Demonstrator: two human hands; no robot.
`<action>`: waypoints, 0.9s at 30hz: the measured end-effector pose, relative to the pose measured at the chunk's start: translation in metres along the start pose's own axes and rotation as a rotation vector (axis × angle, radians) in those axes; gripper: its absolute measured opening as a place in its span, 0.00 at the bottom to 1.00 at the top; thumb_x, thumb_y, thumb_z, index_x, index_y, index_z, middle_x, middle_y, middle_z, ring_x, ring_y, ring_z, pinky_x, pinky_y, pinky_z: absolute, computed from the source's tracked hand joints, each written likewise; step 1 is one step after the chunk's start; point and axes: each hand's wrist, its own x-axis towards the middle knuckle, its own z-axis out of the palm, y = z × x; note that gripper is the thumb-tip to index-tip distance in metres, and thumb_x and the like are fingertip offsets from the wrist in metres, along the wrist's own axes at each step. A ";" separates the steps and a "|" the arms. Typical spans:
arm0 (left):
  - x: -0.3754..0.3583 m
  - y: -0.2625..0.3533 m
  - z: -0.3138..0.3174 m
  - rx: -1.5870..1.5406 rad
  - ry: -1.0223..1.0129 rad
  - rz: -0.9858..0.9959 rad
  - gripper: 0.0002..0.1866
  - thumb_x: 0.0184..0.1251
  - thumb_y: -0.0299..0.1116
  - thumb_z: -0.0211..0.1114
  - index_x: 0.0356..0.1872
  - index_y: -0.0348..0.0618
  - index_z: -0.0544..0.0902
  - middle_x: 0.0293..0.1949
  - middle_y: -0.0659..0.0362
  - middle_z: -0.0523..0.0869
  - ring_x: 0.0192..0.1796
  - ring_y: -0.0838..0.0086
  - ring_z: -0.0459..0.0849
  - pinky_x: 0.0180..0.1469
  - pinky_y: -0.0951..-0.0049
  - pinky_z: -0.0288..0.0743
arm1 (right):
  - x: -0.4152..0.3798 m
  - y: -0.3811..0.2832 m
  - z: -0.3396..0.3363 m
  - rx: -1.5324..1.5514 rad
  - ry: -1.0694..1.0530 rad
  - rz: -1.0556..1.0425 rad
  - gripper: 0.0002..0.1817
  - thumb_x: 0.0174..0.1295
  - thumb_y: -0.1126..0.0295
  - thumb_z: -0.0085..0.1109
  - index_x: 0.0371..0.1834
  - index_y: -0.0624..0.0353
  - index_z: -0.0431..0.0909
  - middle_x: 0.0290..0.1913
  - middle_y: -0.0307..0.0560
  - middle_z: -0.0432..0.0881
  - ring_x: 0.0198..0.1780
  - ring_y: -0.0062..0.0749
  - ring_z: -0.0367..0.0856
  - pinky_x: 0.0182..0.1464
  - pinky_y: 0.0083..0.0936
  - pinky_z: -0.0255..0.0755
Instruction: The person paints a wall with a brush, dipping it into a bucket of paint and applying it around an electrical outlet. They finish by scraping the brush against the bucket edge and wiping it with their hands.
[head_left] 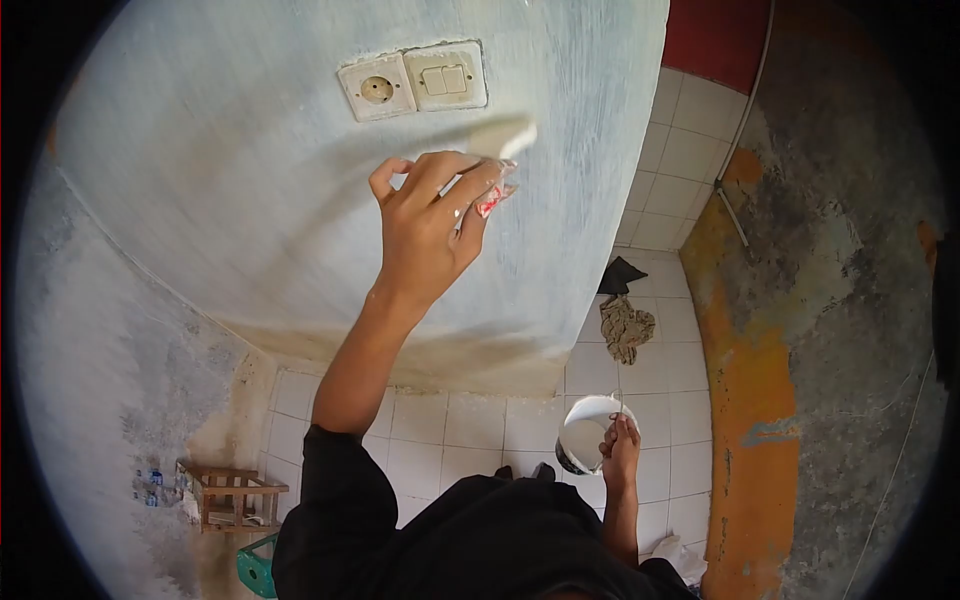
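Note:
My left hand (430, 220) is raised to the pale blue-white wall (300, 190), its fingers closed on the paint-smeared handle of a brush (505, 138). The pale bristles are at the wall, just below and right of a socket and switch plate (412, 82). A red and white part of the handle shows by the fingers. Lower right, my right hand (620, 447) is closed on the thin wire handle of a white bucket (583, 440), which holds whitish paint and hangs or stands over the tiled floor.
A crumpled brown cloth (628, 330) and a dark piece (622, 275) lie on the white tiles (475, 430). Wooden stool-like frame (235, 497) and green plastic item (257, 568) are lower left. An orange and grey wall (750, 430) rises at right. The painted wall's edge is between.

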 end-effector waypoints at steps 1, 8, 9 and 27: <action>0.002 -0.002 0.005 -0.012 0.079 0.052 0.18 0.48 0.21 0.70 0.43 0.50 0.87 0.40 0.65 0.84 0.46 0.72 0.81 0.52 0.66 0.59 | 0.002 0.000 0.002 0.002 0.003 0.002 0.08 0.74 0.65 0.49 0.40 0.55 0.74 0.22 0.28 0.60 0.19 0.10 0.51 0.20 0.15 0.45; -0.061 -0.010 0.071 0.050 0.226 0.215 0.15 0.47 0.26 0.74 0.40 0.48 0.89 0.43 0.62 0.83 0.49 0.69 0.82 0.41 0.70 0.77 | 0.014 -0.005 -0.001 -0.008 -0.007 0.002 0.08 0.74 0.65 0.49 0.39 0.55 0.74 0.22 0.28 0.60 0.19 0.10 0.51 0.20 0.14 0.46; -0.082 -0.010 0.086 0.061 0.239 0.227 0.14 0.48 0.27 0.75 0.39 0.48 0.89 0.43 0.62 0.83 0.49 0.69 0.81 0.42 0.69 0.79 | 0.014 -0.006 -0.004 -0.009 -0.007 0.001 0.08 0.74 0.65 0.49 0.39 0.55 0.74 0.22 0.28 0.60 0.19 0.10 0.51 0.20 0.14 0.46; -0.348 0.072 0.140 -0.367 -0.385 -0.377 0.13 0.52 0.21 0.66 0.41 0.44 0.86 0.37 0.57 0.82 0.41 0.63 0.82 0.44 0.65 0.77 | 0.026 -0.018 -0.029 -0.056 0.032 -0.028 0.10 0.74 0.63 0.49 0.38 0.55 0.75 0.21 0.27 0.60 0.19 0.09 0.52 0.19 0.14 0.46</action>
